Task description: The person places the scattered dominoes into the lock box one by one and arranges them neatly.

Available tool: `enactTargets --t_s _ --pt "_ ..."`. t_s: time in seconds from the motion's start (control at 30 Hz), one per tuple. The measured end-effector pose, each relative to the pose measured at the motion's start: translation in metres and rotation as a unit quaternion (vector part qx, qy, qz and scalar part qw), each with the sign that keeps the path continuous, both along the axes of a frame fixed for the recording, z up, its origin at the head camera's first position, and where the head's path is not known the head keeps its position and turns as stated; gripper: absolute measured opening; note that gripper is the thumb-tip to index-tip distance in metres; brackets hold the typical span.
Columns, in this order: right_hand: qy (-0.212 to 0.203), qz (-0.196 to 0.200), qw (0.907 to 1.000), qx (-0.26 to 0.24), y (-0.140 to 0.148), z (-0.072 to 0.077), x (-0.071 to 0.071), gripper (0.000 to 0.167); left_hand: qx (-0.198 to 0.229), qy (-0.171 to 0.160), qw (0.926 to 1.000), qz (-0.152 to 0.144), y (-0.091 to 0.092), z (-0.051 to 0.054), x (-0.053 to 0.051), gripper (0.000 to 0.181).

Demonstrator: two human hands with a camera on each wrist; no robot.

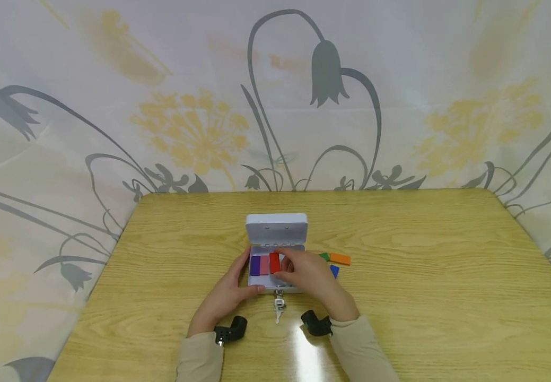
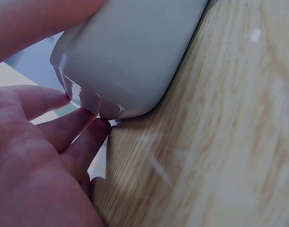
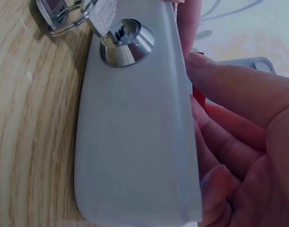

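A white metal box stands with its lid raised; a purple block and a pink block lie side by side at its left inside. The right hand reaches into the box and pinches a red block between thumb and fingers, just right of the pink one. In the right wrist view the red block shows partly behind the box wall. The left hand holds the box's left side, thumb at the front edge; in the left wrist view its fingertips touch the box corner.
Right of the box, partly behind the right hand, lie a green block, an orange block and a blue block. Keys hang from the lock at the box's front. A patterned cloth stands behind the wooden table.
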State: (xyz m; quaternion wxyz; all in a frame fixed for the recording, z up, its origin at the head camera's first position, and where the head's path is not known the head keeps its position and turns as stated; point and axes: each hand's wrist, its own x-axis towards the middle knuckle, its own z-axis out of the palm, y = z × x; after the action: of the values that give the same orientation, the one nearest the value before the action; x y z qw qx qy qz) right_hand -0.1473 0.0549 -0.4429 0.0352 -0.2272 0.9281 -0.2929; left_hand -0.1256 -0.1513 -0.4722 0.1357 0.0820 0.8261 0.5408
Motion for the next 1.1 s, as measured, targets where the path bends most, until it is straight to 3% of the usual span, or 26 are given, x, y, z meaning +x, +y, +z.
enactTargets --t_s 0.2,0.4,0.5,0.83,1.1 --pt "0.018 -0.003 0.9994 0.029 -0.005 0.001 0.001 0.043 0.005 0.006 1.0 -0.003 0.0 0.004 0.001 0.091" --pt "0.031 -0.01 0.9982 0.05 -0.007 0.001 0.0 0.039 0.01 -0.005 0.9999 -0.007 0.005 0.027 0.009 0.088" --pt "0.037 -0.012 0.9974 0.061 -0.007 0.001 0.0 0.038 0.003 -0.006 0.9999 -0.01 0.006 0.033 0.011 0.087" --pt "0.082 -0.027 0.9898 0.113 -0.01 -0.003 -0.002 0.035 0.004 -0.017 0.9998 -0.009 0.006 0.033 0.011 0.089" --pt "0.115 -0.035 0.9855 0.12 -0.013 -0.005 -0.002 0.032 0.01 -0.014 0.9998 -0.01 0.005 0.033 0.011 0.088"
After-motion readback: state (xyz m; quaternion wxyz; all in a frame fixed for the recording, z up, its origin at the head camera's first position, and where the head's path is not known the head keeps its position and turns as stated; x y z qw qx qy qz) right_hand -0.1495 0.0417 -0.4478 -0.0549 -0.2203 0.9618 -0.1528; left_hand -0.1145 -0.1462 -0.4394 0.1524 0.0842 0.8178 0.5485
